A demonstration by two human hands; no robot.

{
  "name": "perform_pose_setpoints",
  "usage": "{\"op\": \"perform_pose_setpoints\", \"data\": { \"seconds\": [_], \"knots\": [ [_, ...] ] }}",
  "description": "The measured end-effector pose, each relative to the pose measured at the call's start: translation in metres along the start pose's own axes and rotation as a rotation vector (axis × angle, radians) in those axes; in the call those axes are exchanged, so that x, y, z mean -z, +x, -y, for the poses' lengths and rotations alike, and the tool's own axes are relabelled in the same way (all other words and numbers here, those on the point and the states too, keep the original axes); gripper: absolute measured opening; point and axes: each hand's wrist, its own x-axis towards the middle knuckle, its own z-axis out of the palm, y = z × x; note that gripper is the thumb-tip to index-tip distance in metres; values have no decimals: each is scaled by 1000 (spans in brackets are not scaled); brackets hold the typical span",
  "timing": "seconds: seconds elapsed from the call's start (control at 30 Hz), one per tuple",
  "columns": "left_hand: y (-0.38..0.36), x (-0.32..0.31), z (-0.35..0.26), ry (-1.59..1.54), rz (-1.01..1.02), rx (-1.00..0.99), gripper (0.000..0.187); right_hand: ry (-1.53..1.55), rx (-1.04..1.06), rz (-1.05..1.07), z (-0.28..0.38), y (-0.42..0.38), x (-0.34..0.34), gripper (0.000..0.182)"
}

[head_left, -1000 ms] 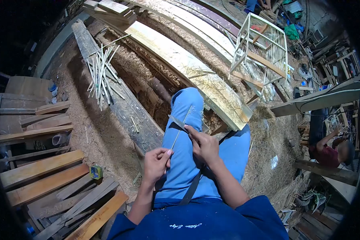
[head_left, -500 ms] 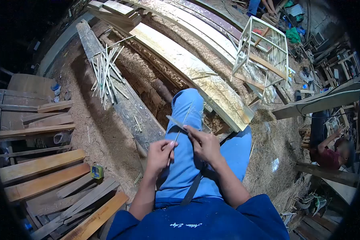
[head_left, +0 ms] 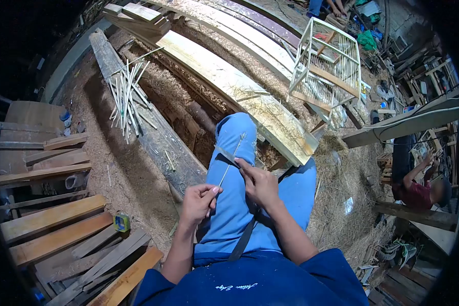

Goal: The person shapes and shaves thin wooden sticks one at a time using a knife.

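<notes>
My left hand (head_left: 198,205) pinches the near end of a thin wooden stick (head_left: 229,168), which slants up across my thigh. Fingers wrapped round its handle end, my right hand (head_left: 260,184) holds a knife (head_left: 224,154) whose flat blade crosses the stick above my jeans. Pale shavings (head_left: 243,136) cluster near the far end of the stick. The knife's handle is hidden inside my right hand. Ahead to the left, a loose bundle of similar sticks (head_left: 126,99) lies on a weathered plank (head_left: 160,137).
A long pale board (head_left: 214,74) runs diagonally ahead, strewn with shavings. A slatted wooden cage (head_left: 325,69) stands beyond it. Cut planks (head_left: 51,217) and a tape measure (head_left: 121,222) lie at left. Another person (head_left: 418,183) is at the right; another's hands show at top.
My left hand has drawn back slightly toward me and down with the stick. Curled shavings now show near the stick's far end. The view has shifted slightly.
</notes>
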Motion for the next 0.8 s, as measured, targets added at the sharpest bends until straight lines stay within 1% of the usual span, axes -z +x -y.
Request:
{"op": "perform_pose_setpoints", "data": {
  "seconds": [0.07, 0.13, 0.3, 0.37, 0.43, 0.47, 0.53, 0.57, 0.63, 0.73, 0.8],
  "knots": [
    [-15, 8, 6, 2, -13, 10, 25, 2, -31, 45, 0, 3, 1, 39],
    [-30, 18, 13, -18, 5, 73, 25, 3, -7, -10, -2, 5, -1, 40],
    [-51, 30, 26, -48, -17, 94, 25, -24, -24, -2, -1, 10, -4, 41],
    [-47, 31, 29, -65, -12, 73, 25, -33, -13, -6, -2, 11, -4, 41],
    [-41, 25, 19, -85, -9, 49, 25, 11, 11, -61, -3, 11, -4, 40],
    [-34, 19, 12, -47, -27, 37, 25, 10, 16, -62, -5, 10, -4, 40],
    [-19, 9, -2, -9, -45, 21, 25, 97, 108, -75, -8, 8, -3, 40],
    [-9, 5, -7, 24, -31, -8, 25, 96, 109, -78, -7, 4, -1, 40],
    [7, -2, -14, 72, -10, -31, 26, 145, 76, 14, 3, -6, 9, 38],
    [24, -10, -18, 80, -7, -80, 29, 182, 42, 23, 5, -18, 12, 36],
    [30, -15, -16, 97, -26, -95, 28, 203, 57, -12, -1, -24, 4, 36]
  ]
}}
